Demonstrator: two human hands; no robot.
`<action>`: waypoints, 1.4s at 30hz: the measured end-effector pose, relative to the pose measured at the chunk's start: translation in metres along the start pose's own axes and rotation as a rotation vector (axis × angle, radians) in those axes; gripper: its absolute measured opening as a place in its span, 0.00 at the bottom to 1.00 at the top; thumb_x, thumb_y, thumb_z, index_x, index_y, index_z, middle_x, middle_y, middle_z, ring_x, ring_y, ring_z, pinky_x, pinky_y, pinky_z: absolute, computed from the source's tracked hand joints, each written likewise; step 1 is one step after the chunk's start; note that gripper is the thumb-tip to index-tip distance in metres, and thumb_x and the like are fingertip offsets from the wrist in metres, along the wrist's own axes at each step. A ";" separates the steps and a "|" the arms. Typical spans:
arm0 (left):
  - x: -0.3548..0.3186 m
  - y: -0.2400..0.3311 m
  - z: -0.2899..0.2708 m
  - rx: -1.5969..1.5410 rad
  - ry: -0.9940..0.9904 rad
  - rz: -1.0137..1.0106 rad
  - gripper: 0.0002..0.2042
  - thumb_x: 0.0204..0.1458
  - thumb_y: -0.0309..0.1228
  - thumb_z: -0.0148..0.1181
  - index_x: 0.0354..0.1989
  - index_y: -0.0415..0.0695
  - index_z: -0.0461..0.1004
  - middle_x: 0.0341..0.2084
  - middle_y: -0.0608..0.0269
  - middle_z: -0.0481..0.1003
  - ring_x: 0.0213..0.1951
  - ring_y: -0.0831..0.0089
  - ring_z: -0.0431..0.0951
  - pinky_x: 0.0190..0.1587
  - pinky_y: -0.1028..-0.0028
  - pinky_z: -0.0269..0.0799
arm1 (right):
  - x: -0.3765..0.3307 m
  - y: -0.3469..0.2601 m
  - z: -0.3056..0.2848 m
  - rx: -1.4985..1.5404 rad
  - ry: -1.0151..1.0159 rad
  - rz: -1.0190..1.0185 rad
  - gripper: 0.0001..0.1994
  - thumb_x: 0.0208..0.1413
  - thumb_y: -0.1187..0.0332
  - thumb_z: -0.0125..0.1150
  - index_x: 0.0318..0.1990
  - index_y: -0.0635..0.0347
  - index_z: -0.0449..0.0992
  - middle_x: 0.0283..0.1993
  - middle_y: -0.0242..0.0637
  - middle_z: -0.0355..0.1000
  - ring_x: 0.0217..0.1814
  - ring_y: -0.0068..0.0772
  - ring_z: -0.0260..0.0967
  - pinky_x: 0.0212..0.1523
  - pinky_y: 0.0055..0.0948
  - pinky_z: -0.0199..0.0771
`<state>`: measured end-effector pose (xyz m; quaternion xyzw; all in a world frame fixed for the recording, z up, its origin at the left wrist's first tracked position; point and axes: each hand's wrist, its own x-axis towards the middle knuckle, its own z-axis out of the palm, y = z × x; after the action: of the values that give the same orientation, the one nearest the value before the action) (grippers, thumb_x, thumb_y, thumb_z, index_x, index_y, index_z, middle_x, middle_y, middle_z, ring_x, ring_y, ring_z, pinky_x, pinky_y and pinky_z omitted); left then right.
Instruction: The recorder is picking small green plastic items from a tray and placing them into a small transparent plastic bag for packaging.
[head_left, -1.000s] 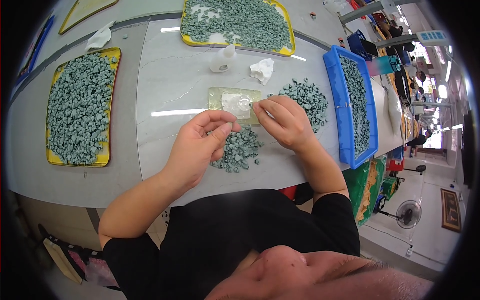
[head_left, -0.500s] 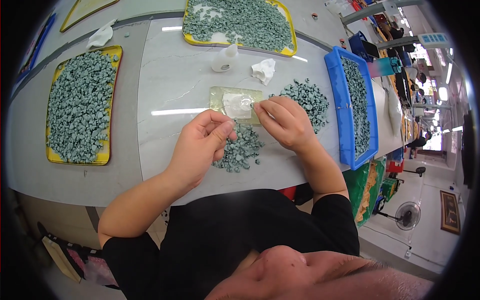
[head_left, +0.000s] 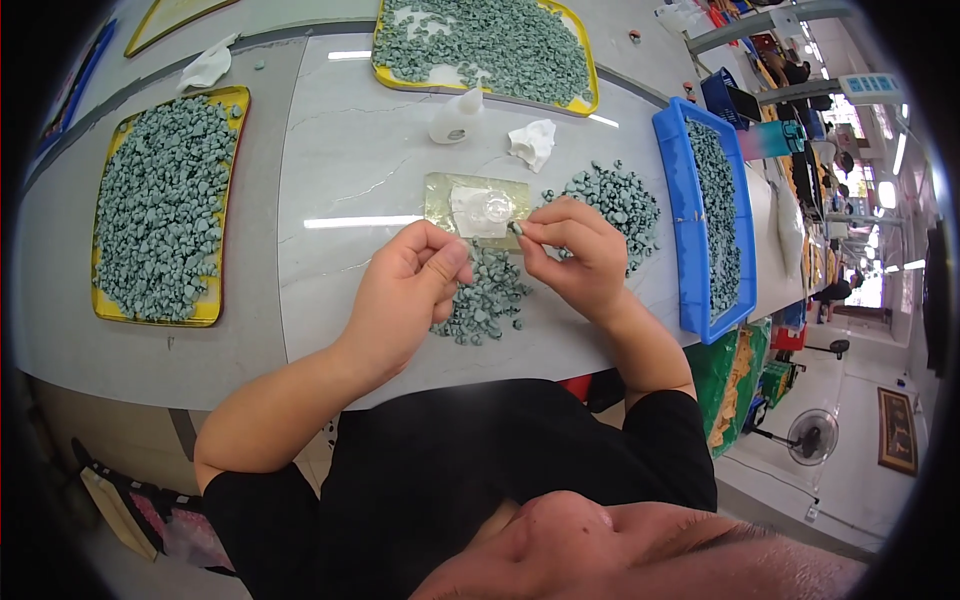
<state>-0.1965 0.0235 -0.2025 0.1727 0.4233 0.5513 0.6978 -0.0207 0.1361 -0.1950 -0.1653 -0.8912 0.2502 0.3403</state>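
One yellow tray [head_left: 207, 312] at far left, heaped with green stones [head_left: 160, 220]; we can't tell whether these are finished or waiting. Next, left hand [head_left: 412, 280]: thumb pressed against the fingers above the counter [head_left: 340, 150]; we can't see if anything is between the tips. White bottle [head_left: 455, 121] stands behind, toward the middle. Then the slab [head_left: 434, 225], pale and see-through, bearing white paper [head_left: 464, 213] and a clear round piece [head_left: 497, 207]. Near pile [head_left: 482, 310] of stones lies loose in front of the slab, partly beside the left hand. Back tray [head_left: 592, 97], also yellow, is well covered, but white patches show between its stones. Single stone [head_left: 515, 228] is up off the counter, by the slab's right front corner, pinched between thumb and finger of the right hand [head_left: 580, 250]. Tissue [head_left: 532, 145] lies crumpled behind. Right pile [head_left: 615, 205] is just beyond the right hand, then the blue bin [head_left: 686, 222], with plenty more stones. Progress: we'd call it mid-run, one stone in hand, two loose piles not cleared. We can't tell which pile is done and which is left.
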 end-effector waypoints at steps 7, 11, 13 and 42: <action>-0.006 -0.001 0.008 -0.016 -0.130 -0.040 0.09 0.62 0.34 0.43 0.31 0.46 0.60 0.20 0.73 0.58 0.19 0.85 0.51 0.19 0.83 0.46 | -0.006 -0.019 0.007 0.557 -0.013 0.438 0.05 0.44 0.84 0.61 0.29 0.68 0.74 0.33 0.40 0.71 0.31 0.26 0.66 0.30 0.22 0.66; -0.009 0.001 0.011 -0.070 -0.122 -0.081 0.11 0.62 0.37 0.41 0.29 0.46 0.59 0.19 0.73 0.56 0.19 0.84 0.51 0.19 0.82 0.45 | -0.004 -0.026 0.010 0.270 -0.017 0.145 0.07 0.41 0.85 0.62 0.30 0.68 0.74 0.32 0.40 0.70 0.31 0.29 0.68 0.30 0.24 0.67; -0.009 0.000 0.009 -0.065 -0.143 -0.107 0.13 0.62 0.38 0.41 0.27 0.47 0.57 0.18 0.73 0.55 0.19 0.84 0.51 0.19 0.82 0.46 | -0.003 -0.027 0.010 0.198 0.005 0.042 0.08 0.39 0.85 0.63 0.30 0.68 0.74 0.32 0.40 0.70 0.31 0.31 0.68 0.29 0.26 0.68; -0.031 -0.010 0.000 0.451 0.089 0.357 0.16 0.60 0.35 0.46 0.23 0.37 0.62 0.13 0.62 0.58 0.19 0.79 0.56 0.21 0.74 0.57 | 0.003 -0.040 0.030 0.011 0.044 -0.408 0.13 0.35 0.83 0.65 0.33 0.74 0.75 0.35 0.47 0.71 0.31 0.40 0.70 0.26 0.32 0.72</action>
<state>-0.1910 -0.0081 -0.1972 0.3709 0.5285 0.5643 0.5144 -0.0491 0.0945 -0.1902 0.0149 -0.8972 0.1772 0.4042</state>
